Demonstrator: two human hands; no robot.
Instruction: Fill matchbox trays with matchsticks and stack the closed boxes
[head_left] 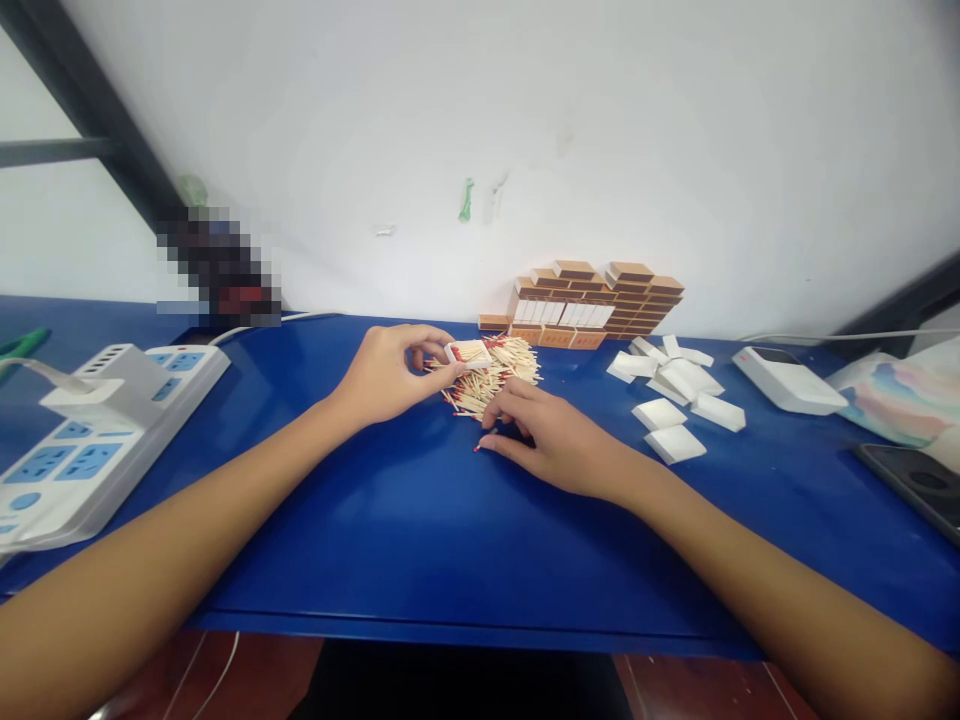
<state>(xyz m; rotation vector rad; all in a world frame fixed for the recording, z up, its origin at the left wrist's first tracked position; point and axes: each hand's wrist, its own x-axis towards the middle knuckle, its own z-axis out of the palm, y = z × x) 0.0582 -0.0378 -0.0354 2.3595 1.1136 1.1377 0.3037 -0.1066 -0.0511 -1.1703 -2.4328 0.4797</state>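
Beneath both your hands spreads the glossy blue tabletop (390,560). Well to the left of your left grip lies the long white plastic power strip with blue sockets (88,460). Beyond your right grip, against the wall, stands the stepped stack of brown and white matchboxes (641,310). Farther out on the right side of your right grip sits the white rectangular device with a dark panel (795,385); between it and that hand lies a loose scatter of small white card trays (682,380). The heap of pale wooden matches with red heads (514,370) lies just past your right fingers, partly behind your left grip. Your left hand (382,375) is clamped, thumb against fingers, on the left part of the small white card tray filled with matches (475,366), held over the heap. Your right hand (559,440) curls low over the tabletop; a single red-headed match (477,448) shows at its thumb tip, though you cannot tell whether the fingers close on it.
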